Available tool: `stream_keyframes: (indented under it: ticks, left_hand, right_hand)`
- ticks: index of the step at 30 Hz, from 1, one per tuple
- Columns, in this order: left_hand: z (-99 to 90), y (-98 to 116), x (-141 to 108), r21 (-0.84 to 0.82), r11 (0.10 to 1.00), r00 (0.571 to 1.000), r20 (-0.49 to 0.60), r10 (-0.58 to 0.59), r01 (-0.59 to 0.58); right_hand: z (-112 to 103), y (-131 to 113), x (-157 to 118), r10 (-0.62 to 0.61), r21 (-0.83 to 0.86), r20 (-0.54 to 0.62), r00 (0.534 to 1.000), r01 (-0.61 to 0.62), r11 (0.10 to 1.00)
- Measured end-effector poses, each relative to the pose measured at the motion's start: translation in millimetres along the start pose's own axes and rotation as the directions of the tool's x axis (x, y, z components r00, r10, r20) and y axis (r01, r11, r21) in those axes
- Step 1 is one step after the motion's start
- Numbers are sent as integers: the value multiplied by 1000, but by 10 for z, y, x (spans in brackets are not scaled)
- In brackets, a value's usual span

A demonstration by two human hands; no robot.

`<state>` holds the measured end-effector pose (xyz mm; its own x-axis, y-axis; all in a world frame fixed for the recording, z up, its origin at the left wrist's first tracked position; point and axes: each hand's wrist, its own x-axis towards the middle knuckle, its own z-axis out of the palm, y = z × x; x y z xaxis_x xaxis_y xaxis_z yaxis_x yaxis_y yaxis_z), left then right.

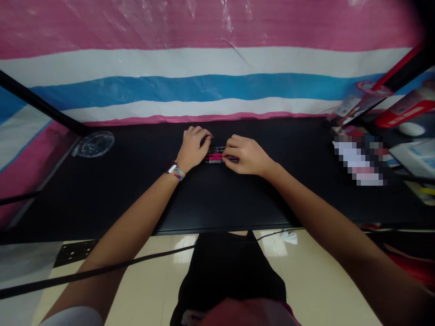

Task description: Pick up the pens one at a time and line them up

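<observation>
A small row of slim black and pink pens (215, 157) lies side by side on the black tabletop, between my two hands. My left hand (194, 147), with a watch on a patterned strap at its wrist, is closed at the pens' left ends, its fingers curled and resting on the table. From the other side my right hand (247, 155) pinches the right ends between thumb and bent fingers. The hands cover both ends of the row, so the pens' full length and exact number are hidden.
A clear round plastic lid (97, 144) lies at the table's far left. To the right stand a clear plastic container (360, 102), a red tube-shaped item (404, 111) and a white rounded object (411, 129). A striped plastic sheet (204, 88) hangs behind the table.
</observation>
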<state>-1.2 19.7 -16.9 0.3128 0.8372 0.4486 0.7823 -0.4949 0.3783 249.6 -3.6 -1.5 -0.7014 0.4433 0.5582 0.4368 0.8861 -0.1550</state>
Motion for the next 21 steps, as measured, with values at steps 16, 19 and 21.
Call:
stream_keyframes:
  ticks: [16, 19, 21]
  left_hand:
    - [-97, 259, -84, 77, 930, 933, 40, 359, -361]
    - [-107, 267, -91, 99, 916, 921, 45, 386, -389]
    - [-118, 269, -97, 130, 908, 917, 36, 398, -399]
  right_hand:
    - [49, -82, 12, 43, 183, 145, 988, -69, 981]
    - [49, -91, 29, 91, 287, 145, 985, -130, 949]
    - [33, -83, 45, 131, 343, 97, 987, -157, 926]
